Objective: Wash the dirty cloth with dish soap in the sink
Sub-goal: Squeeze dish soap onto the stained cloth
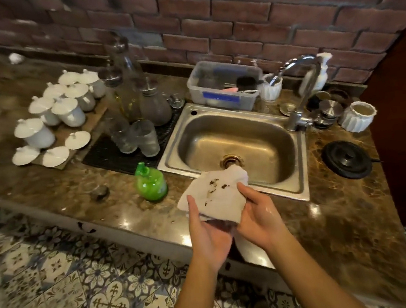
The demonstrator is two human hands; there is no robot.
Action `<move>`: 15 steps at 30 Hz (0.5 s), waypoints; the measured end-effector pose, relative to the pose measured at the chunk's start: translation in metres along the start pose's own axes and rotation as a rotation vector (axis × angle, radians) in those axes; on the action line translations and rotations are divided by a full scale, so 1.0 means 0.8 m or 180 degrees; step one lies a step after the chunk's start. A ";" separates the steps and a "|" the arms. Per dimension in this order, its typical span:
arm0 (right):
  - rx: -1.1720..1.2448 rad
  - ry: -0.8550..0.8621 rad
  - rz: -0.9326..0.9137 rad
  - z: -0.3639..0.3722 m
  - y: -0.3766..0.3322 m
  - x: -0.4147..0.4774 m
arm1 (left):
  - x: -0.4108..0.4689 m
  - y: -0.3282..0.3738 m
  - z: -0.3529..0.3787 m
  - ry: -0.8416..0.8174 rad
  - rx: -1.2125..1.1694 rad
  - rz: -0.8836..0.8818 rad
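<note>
Cloth (214, 193), one white piece with dark stains, sits over the front rim of the one sink (233, 140). Two hands hold it from below, thumbs on top: left hand (206, 229) and right hand (258, 214), each grip grasping an edge. One green soap bottle (150, 182) stands on the bench (127, 213) just left.

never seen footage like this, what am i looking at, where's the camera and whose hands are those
No machine here: a person wears one wide-angle camera on the head, looking down, so the two arms at the bottom are their own. The left hand and right hand both hold a white cloth with dark stains over the near rim of a steel sink. No water shows at the tap. On the stone counter a green soap bottle stands left of the sink; further left are glasses on a dark mat and white lidded cups. A plastic tub sits behind the sink.
</note>
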State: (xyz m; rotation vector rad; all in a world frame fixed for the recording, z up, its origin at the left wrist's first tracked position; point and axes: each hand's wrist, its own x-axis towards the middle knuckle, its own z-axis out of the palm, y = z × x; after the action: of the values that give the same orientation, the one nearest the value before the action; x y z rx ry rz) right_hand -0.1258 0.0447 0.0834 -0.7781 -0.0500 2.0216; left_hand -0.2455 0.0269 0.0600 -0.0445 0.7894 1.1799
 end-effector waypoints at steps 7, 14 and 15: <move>-0.0621 0.0167 0.0131 0.099 0.087 0.073 | -0.009 0.148 -0.045 0.0024 -0.0237 0.0616; -0.4191 0.0917 -0.0569 0.163 0.099 0.131 | -0.012 0.235 -0.110 0.0417 -0.0288 0.0974; -0.4394 0.1032 -0.0776 0.166 0.095 0.142 | -0.009 0.242 -0.118 0.0486 -0.0267 0.0945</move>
State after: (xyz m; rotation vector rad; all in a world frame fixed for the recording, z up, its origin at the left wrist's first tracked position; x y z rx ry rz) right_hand -0.2964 0.1265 0.1066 -1.7859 -1.3701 1.3850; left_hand -0.4581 0.0606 0.0646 -0.0898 0.9014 1.5043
